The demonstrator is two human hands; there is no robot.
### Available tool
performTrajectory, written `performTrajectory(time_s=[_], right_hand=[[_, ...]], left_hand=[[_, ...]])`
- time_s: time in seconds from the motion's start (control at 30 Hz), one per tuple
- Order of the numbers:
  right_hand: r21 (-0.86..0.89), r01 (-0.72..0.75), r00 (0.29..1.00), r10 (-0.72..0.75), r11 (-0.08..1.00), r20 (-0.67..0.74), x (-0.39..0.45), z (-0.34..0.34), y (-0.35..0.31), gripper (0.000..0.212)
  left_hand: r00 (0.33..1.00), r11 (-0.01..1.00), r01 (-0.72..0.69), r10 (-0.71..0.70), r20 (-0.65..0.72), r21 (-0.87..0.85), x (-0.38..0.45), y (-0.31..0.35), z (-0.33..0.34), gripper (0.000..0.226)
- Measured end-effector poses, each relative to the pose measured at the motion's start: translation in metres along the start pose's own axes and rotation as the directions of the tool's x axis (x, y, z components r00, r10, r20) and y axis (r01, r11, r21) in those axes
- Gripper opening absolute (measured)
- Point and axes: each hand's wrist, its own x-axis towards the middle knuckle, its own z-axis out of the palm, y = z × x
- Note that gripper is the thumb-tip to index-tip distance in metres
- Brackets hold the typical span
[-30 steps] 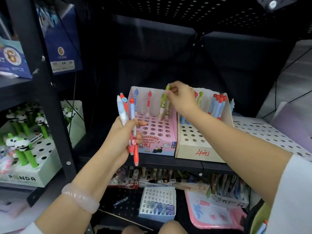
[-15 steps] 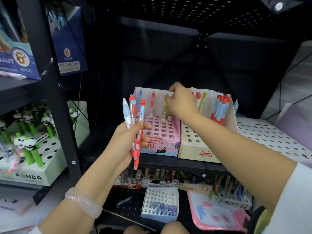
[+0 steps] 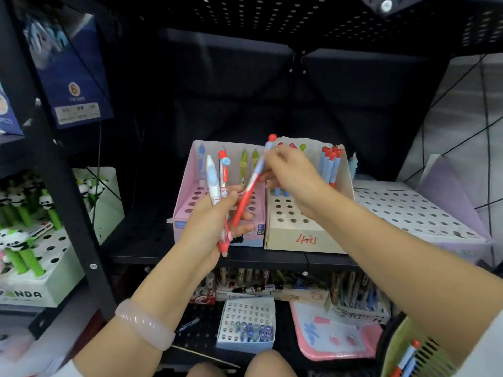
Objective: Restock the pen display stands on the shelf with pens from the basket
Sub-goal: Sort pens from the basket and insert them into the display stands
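My left hand (image 3: 209, 221) is closed around a bundle of pens (image 3: 217, 180), among them a white one and a red one, held upright in front of the pink display stand (image 3: 181, 210). My right hand (image 3: 288, 172) pinches a red-and-blue pen (image 3: 251, 186) near its top. That pen tilts, and its lower end still lies against my left fingers. In the pink stand's back row stand a blue pen and two green pens (image 3: 244, 164). Beside it, the cream stand (image 3: 285, 235) holds several red-capped pens. The green basket (image 3: 424, 355) shows at the bottom right.
A black shelf post (image 3: 54, 159) rises at the left, with a panda pen stand (image 3: 40, 268) behind it. A white perforated stand (image 3: 408, 208) sits at the right. On the lower shelf are pen boxes, a small white box (image 3: 246, 325) and a pink board (image 3: 334, 333).
My right hand let go of the green pen, now standing in the pink stand, came back toward my left hand and took hold of a red-and-blue pen from the bundle.
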Motion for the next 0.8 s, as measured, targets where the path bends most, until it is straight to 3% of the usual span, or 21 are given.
performTrajectory(time_s=[0.1, 0.23, 0.3, 0.4, 0.8], right_hand=[[0.014, 0.04, 0.968, -0.035, 0.999, -0.248, 0.003, -0.043, 0.001, 0.023], [-0.37, 0.11, 0.861, -0.274, 0.923, -0.428, 0.002, -0.099, 0.015, 0.019], [-0.549, 0.062, 0.834, -0.346, 0.833, -0.43, 0.002, -0.119, 0.024, 0.016], [-0.66, 0.01, 0.856, -0.347, 0.751, -0.383, 0.0, -0.133, 0.037, 0.015], [-0.728, 0.013, 0.907, -0.315, 0.686, -0.281, 0.005, -0.132, 0.045, 0.017]], left_hand=[[0.999, 0.998, 0.034, -0.035, 0.03, 0.054, 0.0, -0.007, 0.01, 0.018], [0.996, 0.991, 0.049, -0.057, 0.063, 0.122, 0.002, -0.016, 0.026, 0.007], [0.996, 0.994, 0.04, -0.048, 0.08, 0.099, 0.002, -0.018, 0.035, 0.005], [0.992, 0.993, 0.003, -0.017, 0.123, 0.116, 0.001, -0.02, 0.044, 0.01], [0.996, 0.976, 0.015, -0.035, 0.085, 0.219, 0.002, -0.025, 0.046, 0.013]])
